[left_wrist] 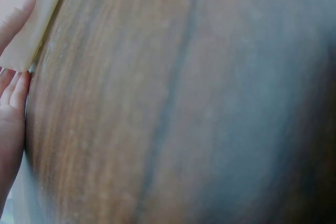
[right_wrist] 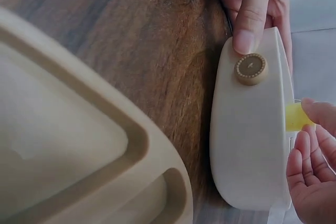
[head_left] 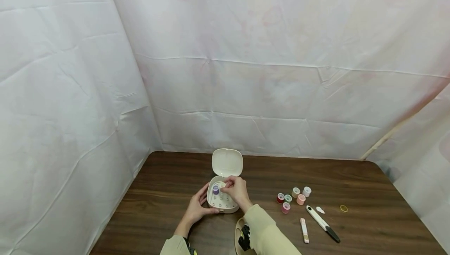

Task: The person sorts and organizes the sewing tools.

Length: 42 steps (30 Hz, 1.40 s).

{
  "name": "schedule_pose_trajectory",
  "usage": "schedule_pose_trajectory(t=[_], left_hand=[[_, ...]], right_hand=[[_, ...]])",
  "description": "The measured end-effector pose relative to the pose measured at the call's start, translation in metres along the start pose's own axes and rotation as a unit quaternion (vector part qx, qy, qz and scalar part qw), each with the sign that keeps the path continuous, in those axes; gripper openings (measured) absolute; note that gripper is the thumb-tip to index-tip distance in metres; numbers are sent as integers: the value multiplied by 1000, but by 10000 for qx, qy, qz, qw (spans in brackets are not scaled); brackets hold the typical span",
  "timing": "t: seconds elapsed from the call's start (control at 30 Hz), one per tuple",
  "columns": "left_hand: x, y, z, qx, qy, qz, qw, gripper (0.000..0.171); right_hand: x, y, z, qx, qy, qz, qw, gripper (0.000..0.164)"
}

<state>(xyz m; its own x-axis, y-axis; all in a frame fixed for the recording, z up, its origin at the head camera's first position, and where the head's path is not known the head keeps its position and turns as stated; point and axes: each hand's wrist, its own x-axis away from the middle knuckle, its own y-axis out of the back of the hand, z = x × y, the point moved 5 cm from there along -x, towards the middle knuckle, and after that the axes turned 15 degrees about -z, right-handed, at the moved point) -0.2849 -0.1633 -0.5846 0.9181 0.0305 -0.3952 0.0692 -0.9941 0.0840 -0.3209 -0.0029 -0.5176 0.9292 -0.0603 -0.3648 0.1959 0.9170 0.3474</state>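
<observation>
A cream sewing box with its lid raised stands on the table, rows of small pegs inside. One purple thread spool sits at the left of its pegs. My left hand grips the box's left side, thumb on the front wall beside the round brown button. Over the box's inside, my right hand pinches a yellow spool between thumb and fingers. In the right wrist view the spool's lower end is hidden behind the box wall.
Right of the box stand several spools, among them red, peach and magenta. Nearby lie a white tool with a black end, a slim pink-and-white case and a yellow ring. A beige compartment tray lies below my right forearm.
</observation>
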Motion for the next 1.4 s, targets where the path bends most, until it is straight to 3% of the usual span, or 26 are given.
schedule_pose_trajectory(t=[0.13, 0.4, 0.67, 0.97, 1.23, 1.4], left_hand=[[1, -1, -3, 76, -427, 59, 9990, 91], [-1, -1, 1, -52, 499, -65, 9987, 96], [-1, -2, 1, -72, 453, -29, 9989, 97], [0, -1, 1, -163, 690, 2, 9975, 97], [0, -4, -21, -69, 773, 30, 9970, 97], [0, -4, -25, -103, 803, 24, 9967, 96]], right_hand=[[-1, -3, -1, 132, -54, 30, 9999, 21], [-2, -9, -6, 475, -38, 194, 9987, 19], [-1, -11, -6, 647, 74, 345, 9973, 21], [0, -14, -7, 674, -43, 420, 9968, 21], [0, -13, -6, 672, -136, 421, 9968, 20], [0, -12, -6, 702, -151, 429, 9965, 20]])
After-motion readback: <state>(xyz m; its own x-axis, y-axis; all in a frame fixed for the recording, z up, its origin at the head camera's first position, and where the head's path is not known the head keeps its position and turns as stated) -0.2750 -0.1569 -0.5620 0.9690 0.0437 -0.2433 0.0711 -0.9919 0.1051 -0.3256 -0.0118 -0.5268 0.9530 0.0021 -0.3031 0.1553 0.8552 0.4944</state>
